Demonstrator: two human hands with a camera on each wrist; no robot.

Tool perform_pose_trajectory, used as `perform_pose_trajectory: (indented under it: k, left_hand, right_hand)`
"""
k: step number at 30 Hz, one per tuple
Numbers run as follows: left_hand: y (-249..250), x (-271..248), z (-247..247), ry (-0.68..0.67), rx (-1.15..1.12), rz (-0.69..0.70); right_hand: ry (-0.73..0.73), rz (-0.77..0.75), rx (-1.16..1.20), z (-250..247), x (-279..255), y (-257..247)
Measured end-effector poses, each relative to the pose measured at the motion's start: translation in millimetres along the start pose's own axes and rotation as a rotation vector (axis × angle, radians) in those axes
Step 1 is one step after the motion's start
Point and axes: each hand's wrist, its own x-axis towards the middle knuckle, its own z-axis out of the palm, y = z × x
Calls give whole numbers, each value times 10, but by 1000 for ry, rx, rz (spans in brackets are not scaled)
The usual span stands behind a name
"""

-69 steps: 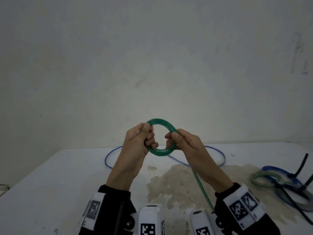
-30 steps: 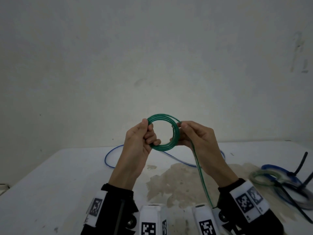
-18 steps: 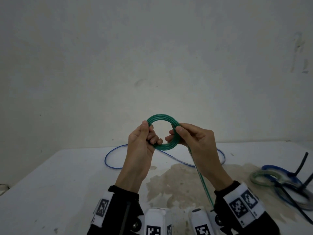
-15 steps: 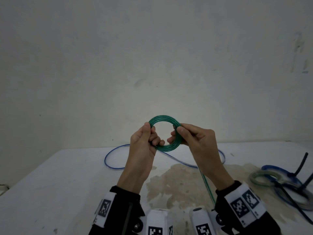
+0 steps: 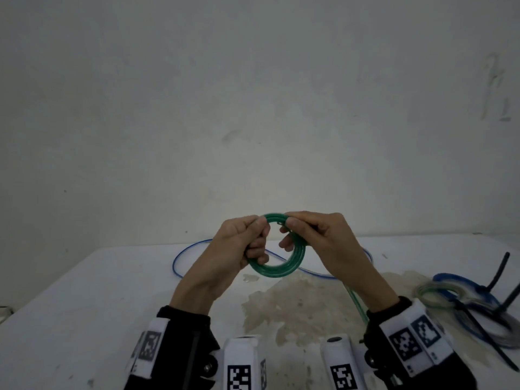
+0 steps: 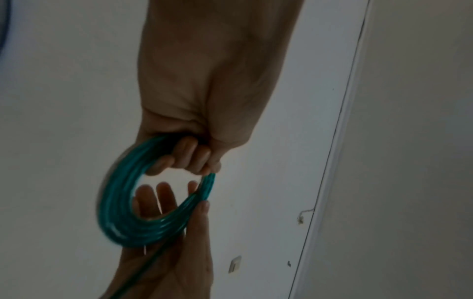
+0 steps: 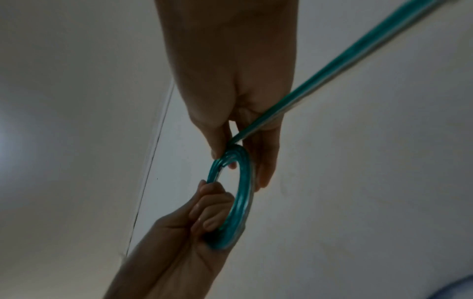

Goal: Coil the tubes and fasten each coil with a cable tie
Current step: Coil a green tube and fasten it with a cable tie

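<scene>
Bare pale wall (image 5: 253,94) behind a white table (image 5: 84,305) with a brownish stain (image 5: 295,302). Loose blue tube (image 5: 180,254) lies on it; tied coils (image 5: 461,299) at right. Above the table, left hand (image 5: 236,249) fingers curled, gripping green tube coil (image 5: 277,270); right hand (image 5: 323,243) pinches its top.

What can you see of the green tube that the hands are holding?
The translucent green plastic tube is wound into a small round coil of several turns, held upright above the white table. The left hand grips its left side; the right hand pinches its top. A loose tail runs down under the right wrist. No tie shows.
</scene>
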Motion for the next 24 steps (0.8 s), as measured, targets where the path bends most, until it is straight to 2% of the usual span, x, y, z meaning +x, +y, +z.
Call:
perform_pose_trajectory:
  k: [3,6,9,12,14,16,19,24]
  left_hand:
    - [-7,23,77,45,-103,58]
    - [-40,48,130,110,-212,88]
    - [-83,75,176,198,-275,129]
    - [-119,96,182,279,-329,173]
    - [-130,104,163,286,-358,153]
    - [-119,100,134,231,-374,95]
    - [-69,62,69,117,-249,41]
    - [-8,-2,-74,40,191,168]
  right_hand:
    - [51,154,312,42,-12,-58]
    - [154,223,458,93,-21,-69]
    - [253,226,422,137,-38,-55]
    - [201,250,389,193,-56,-42]
    - [179,250,389,203,-59,-39]
    - [193,239,402,190,-51,-28]
    - [205,211,394,145,-37,6]
    - [144,104,198,115,-29,-19]
